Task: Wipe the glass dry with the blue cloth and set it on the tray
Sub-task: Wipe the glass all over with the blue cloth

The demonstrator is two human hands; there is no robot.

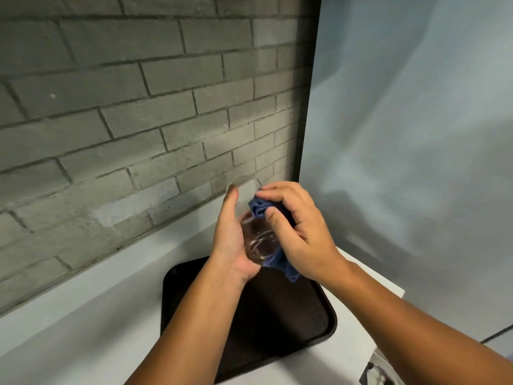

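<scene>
Slipping out of the left hand (230, 240) looks like the main danger to the glass (259, 243). It is clear, probably wet, and held tilted in the air, with its rim pointing up and away towards the brick wall (125, 107) and its thick base near the heel of the palm. A hard rub from the cloth side could push it through that grip, and it would fall onto the dark tray (277, 315) directly below or the white bench (97, 315) beside it. Squeezing harder to prevent this carries its own risk, since the wall near the rim appears thin. A corner of the blue cloth (259, 208) hangs below the right hand (299, 232), close above the tray, and could snag or drag when the glass is lowered.

Both forearms reach forward from the bottom of the view and meet over the far end of the tray. The left hand cradles the glass from its left side, thumb laid along the wall up to the rim. Its other fingers are hidden behind the glass. The right hand comes in from the other side, fingers and thumb curled round the bunched cloth and pressing it against the outside of the glass. The hands are close together, with the glass and cloth between them. Wiping seems under way, and nothing rests on the tray yet.
</scene>
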